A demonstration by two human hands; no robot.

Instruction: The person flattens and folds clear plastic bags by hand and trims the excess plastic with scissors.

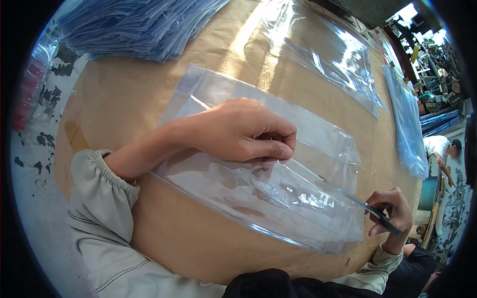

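A clear plastic bag (308, 198) lies spread on the brown paper-covered table in front of me. My left hand (248, 131) is closed over its middle, thumb and forefinger pinching a raised edge of the plastic. At the bag's right end, my right hand (392, 211) is closed round the dark handle of scissors (382, 218). The scissors' long blade points up and left, along the plastic towards my left hand. Part of the blade is hard to tell from the shiny film.
A thick stack of bluish plastic sheets (134, 30) stands at the back left. More clear film (323, 49) lies at the back, and a folded bluish pile (405, 124) at the right edge. A person in a white top (437, 146) is farther right.
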